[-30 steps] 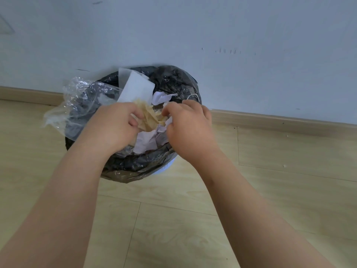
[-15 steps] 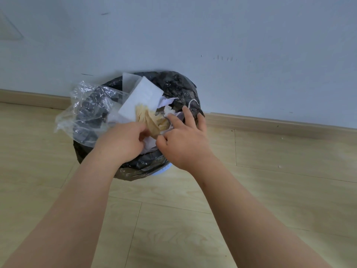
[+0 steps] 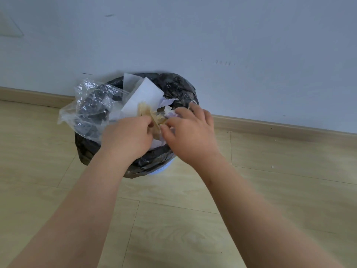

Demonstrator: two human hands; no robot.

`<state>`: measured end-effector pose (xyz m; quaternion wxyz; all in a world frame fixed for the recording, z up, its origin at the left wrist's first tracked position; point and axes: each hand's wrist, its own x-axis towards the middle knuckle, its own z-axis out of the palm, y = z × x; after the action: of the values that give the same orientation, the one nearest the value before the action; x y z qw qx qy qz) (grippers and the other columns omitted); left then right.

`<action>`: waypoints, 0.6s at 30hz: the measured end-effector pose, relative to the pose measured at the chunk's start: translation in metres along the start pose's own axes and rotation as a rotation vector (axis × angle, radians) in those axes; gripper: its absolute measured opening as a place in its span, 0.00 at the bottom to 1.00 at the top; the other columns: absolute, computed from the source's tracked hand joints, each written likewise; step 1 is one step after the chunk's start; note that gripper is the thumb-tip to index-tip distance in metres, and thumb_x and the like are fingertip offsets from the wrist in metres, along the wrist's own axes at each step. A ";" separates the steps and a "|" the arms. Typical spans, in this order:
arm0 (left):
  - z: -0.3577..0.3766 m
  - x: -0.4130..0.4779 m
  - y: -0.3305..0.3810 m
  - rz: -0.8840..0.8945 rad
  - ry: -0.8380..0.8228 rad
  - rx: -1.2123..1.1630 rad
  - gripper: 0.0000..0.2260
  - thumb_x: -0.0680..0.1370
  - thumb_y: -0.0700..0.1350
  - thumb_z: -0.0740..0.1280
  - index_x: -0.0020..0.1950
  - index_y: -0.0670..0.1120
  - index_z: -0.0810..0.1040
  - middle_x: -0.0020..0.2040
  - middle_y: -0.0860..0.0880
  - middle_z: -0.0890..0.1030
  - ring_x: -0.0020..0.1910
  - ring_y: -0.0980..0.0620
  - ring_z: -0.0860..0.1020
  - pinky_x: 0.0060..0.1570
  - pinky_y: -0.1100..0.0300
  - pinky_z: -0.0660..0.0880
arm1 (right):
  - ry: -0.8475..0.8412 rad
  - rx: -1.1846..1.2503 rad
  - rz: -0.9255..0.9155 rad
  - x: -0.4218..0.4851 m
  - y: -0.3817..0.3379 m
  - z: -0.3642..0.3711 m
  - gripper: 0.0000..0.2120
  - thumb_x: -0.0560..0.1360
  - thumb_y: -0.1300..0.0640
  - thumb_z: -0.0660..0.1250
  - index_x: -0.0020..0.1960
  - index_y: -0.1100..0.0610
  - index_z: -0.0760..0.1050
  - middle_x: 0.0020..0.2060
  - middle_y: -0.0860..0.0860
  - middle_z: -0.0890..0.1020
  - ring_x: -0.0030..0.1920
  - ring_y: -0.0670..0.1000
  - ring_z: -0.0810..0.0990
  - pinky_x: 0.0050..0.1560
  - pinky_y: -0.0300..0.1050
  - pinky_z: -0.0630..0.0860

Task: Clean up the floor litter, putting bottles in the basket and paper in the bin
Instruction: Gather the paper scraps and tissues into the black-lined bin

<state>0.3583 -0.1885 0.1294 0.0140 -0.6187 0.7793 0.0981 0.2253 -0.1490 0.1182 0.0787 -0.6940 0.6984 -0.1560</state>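
By the wall (image 3: 251,35), the bin (image 3: 173,88) under my hands brims with paper (image 3: 144,93). My left hand (image 3: 127,138) pinches a tan wad (image 3: 146,113) and my right hand (image 3: 193,136) presses with fingers spread. The paper step looks nearly done, I judge.

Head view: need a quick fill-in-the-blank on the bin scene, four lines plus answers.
1. The bin has a ____ liner.
2. The left hand and right hand are on crumpled tan ____ at its mouth.
3. A clear plastic bag hangs over its ____ side in the picture.
4. It stands on the wooden floor against the ____.
Missing: black; paper; left; wall.
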 end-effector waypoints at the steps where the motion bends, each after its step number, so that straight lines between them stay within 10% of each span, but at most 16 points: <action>1: -0.003 0.000 0.004 0.006 0.050 0.033 0.11 0.79 0.50 0.57 0.60 0.55 0.75 0.53 0.48 0.80 0.53 0.44 0.75 0.47 0.54 0.69 | 0.045 0.042 0.035 -0.001 0.006 -0.004 0.15 0.79 0.48 0.55 0.55 0.50 0.79 0.63 0.45 0.74 0.72 0.53 0.58 0.69 0.48 0.48; 7: -0.014 -0.015 0.061 0.169 0.359 -0.402 0.08 0.78 0.47 0.62 0.55 0.51 0.78 0.49 0.51 0.81 0.49 0.47 0.76 0.50 0.52 0.72 | 0.114 0.312 0.353 -0.016 0.058 -0.016 0.11 0.77 0.53 0.58 0.55 0.51 0.77 0.55 0.47 0.80 0.60 0.53 0.72 0.62 0.47 0.65; 18: 0.121 0.005 0.186 0.151 -0.240 -0.722 0.12 0.77 0.40 0.60 0.57 0.51 0.77 0.51 0.52 0.78 0.52 0.49 0.77 0.48 0.59 0.74 | 0.055 0.759 0.995 -0.088 0.190 0.017 0.08 0.76 0.61 0.59 0.53 0.56 0.75 0.36 0.46 0.74 0.35 0.44 0.70 0.31 0.37 0.67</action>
<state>0.1649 -0.1325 0.0350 -0.1206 -0.5087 0.7310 0.4386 0.0532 -0.0656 0.0310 0.3650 -0.2050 0.8356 -0.3556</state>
